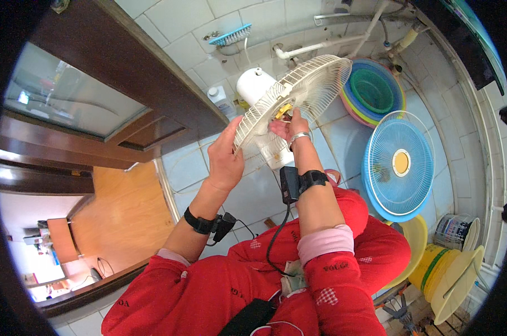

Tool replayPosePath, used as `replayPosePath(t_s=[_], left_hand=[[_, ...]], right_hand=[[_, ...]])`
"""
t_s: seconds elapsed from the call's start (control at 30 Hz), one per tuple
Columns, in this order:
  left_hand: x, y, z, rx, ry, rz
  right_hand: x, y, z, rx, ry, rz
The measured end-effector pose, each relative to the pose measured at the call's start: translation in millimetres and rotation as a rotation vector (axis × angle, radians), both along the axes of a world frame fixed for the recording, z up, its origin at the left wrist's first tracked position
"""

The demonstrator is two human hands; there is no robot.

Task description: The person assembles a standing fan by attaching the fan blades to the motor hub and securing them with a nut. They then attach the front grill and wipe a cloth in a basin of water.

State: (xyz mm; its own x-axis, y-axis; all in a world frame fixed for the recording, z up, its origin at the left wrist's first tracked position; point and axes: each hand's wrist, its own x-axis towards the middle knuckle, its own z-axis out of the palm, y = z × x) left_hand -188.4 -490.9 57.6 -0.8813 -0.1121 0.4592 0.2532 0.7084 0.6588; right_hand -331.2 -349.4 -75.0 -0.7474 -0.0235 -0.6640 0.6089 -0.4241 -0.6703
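The left hand [226, 161] grips the cage [322, 78], which needs steadying while the right hand [294, 126] works by the yellow bit [284, 110], pinching or not, I can't tell.

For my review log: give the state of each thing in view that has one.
Left hand: gripping the fan guard by its rim
Fan guard: tilted, no blades visible in it
Right hand: at the guard's centre, exact grip unclear
Loose round guard: detached, lying over a blue basin
Door: open
Brush: against the tiled wall
Coloured basins: nested
White bottle: upright, capped
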Motion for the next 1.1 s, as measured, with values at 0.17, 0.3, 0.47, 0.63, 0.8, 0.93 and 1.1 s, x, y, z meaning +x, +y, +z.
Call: replayPosePath(t_s=[0.17, 0.3, 0.47, 0.63, 0.8, 0.93, 1.1], left_hand=[[-1, 2, -1, -0.023, 0.028, 0.004], [0, 1, -1, -0.009, 0.040, 0.000], [0, 0, -1, -0.014, 0.027, 0.019], [-1, 4, 0, -0.010, 0.054, 0.001], [-1, 2, 0, -0.010, 0.043, 0.000], [-2, 0, -1, 0.032, 0.026, 0.000], [-2, 1, 0, 0.002, 0.049, -0.003]], right_hand=[[1, -14, -14, 0.499, 0.344, -0.075], [-12, 3, -19, -0.164, -0.006, -0.004], [-3, 3, -18, -0.342, -0.173, -0.071], [5, -18, -20, 0.675, 0.526, -0.152], [6, -11, -12, 0.409, 0.392, -0.026], [4, 0, 3, -0.175, 0.026, -0.067], [2, -1, -2, 0.081, 0.006, -0.059]])
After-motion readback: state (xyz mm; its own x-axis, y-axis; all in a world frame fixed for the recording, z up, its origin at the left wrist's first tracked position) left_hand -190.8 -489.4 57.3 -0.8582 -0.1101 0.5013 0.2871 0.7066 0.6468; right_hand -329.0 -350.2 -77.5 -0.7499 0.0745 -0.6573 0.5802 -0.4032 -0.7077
